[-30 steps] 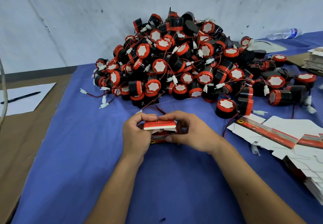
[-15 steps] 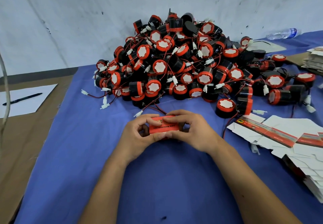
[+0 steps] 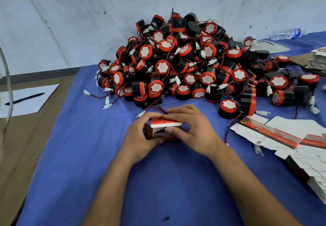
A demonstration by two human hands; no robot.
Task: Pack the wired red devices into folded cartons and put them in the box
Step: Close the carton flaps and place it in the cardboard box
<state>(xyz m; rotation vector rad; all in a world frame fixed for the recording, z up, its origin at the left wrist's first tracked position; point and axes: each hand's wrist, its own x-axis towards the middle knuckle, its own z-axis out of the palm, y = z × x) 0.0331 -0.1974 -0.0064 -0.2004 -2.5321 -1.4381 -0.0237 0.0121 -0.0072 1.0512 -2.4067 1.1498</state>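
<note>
Small red-and-white carton (image 3: 165,129) sits between both hands, mid-worktop on the blue cloth (image 3: 84,155), just in front of the red device pile (image 3: 185,63). Long axis runs left-right. Left hand (image 3: 141,137) grips the carton's left end, fingers curled over the top. Right hand (image 3: 192,130) grips the right end, thumb at the front under the raised top flap (image 3: 166,122). Flap is hinged at the far side and open toward the person, so closing likely means pressing it down and toward them. Both hands are equally near. Flat carton blanks (image 3: 282,136) lie by the right edge. No packing box is visible.
</note>
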